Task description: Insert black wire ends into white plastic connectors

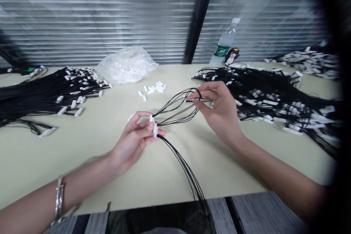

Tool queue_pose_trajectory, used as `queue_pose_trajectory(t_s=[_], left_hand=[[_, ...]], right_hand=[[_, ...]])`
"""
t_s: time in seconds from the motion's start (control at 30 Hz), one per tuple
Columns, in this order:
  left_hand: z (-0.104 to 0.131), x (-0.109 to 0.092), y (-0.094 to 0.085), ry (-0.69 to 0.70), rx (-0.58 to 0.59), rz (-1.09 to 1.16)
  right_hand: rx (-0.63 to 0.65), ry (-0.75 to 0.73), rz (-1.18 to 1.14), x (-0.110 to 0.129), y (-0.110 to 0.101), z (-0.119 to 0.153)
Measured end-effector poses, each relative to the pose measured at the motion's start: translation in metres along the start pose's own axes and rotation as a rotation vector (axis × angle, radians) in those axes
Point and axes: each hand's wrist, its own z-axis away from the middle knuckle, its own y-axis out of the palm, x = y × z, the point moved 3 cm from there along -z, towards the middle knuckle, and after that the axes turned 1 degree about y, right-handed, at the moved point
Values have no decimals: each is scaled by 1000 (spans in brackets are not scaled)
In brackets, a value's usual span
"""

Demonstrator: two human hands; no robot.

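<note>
My left hand pinches a white connector between thumb and fingers, and a second white piece shows just above it. Thin black wires run from the connector in loops toward the right. My right hand is closed on the far end of these loops, with fingertips pressed around the black wires. Another bundle of black wires hangs from the connector's lower side, over the table's front edge. What lies behind the left fingers is hidden.
Several small white connector housings lie near a clear plastic bag. Piles of black wire harnesses spread at left and right. A water bottle and a penguin-like figure stand at the back by the blinds.
</note>
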Motion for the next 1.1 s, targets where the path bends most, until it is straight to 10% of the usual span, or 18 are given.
queue_pose_trajectory(t_s=[0.5,1.1], left_hand=[[4,-4,6,56,4,30],[1,-2,-4,66,-63,76]], right_hand=[[-144,295,-539,-38,-11,-16],[544,709,-638,-47,8,-8]])
